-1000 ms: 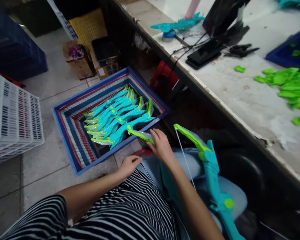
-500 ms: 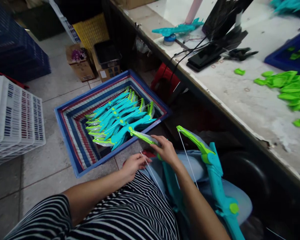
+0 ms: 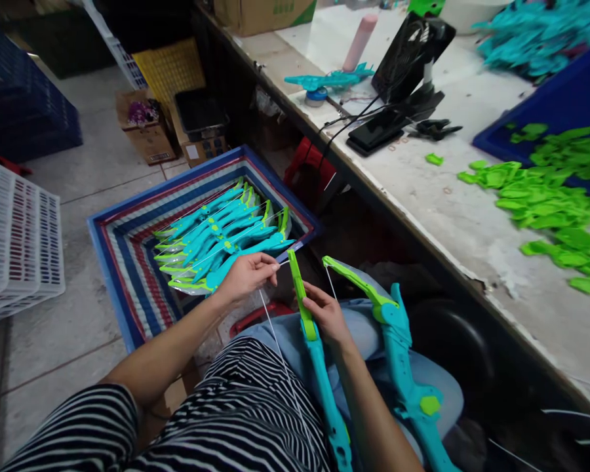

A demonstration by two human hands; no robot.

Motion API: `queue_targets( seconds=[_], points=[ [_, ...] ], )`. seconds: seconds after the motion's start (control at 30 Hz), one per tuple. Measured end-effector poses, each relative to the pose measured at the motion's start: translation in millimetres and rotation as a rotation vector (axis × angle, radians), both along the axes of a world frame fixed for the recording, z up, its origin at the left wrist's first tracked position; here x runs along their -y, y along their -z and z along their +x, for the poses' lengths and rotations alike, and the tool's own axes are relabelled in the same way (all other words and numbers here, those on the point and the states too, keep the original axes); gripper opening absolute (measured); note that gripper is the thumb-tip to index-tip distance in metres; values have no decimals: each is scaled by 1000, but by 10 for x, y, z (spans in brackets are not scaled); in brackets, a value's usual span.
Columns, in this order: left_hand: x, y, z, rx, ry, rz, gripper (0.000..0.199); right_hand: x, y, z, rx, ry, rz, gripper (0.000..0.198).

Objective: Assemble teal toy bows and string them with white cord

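Observation:
Two turquoise toy bows with green limbs rest across my lap. My right hand (image 3: 326,313) is closed around the green limb of the nearer toy bow (image 3: 319,367), whose tip points up and away. My left hand (image 3: 250,274) pinches a white string (image 3: 275,331) just left of that tip. A short length of string runs from my fingertips to the tip, while the rest hangs down across my striped shirt. To the right, the second toy bow (image 3: 398,347) leans on my leg with a string at its upper tip; neither hand touches it.
A blue crate (image 3: 113,288) with a striped lining holds several bows in front of me. On the workbench (image 3: 437,216) at right lie green plastic pieces (image 3: 531,196), a black fan (image 3: 410,49) and a phone (image 3: 376,134). A white basket (image 3: 22,236) stands at left.
The held bow's green limb has swung from pointing left to nearly upright. My left hand has moved up and left, bringing the string to the tip. The camera view has shifted slightly right.

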State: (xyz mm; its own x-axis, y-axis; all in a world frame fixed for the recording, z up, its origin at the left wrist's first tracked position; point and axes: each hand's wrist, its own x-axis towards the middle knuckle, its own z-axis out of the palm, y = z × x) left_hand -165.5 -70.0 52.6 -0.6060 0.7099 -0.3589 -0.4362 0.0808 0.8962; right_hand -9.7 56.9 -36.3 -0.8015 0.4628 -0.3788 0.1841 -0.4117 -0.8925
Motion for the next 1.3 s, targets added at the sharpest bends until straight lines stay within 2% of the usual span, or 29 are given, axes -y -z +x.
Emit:
queue_targets(
  seconds=[0.23,0.53,0.87,1.3],
  points=[
    [-46,63,-25,-71,-24,-14,31,3,-5,6,18,-2,14,51],
    [-68,140,-150,-212,112,-6,26,2,-8,7,28,-2,6,53],
    [-64,91,-265,-395,243,7,20,8,-4,1,34,13,-8,53],
    [-113,19,-247,-397,231,-27,13,18,-23,6,46,20,28,53]
  ],
)
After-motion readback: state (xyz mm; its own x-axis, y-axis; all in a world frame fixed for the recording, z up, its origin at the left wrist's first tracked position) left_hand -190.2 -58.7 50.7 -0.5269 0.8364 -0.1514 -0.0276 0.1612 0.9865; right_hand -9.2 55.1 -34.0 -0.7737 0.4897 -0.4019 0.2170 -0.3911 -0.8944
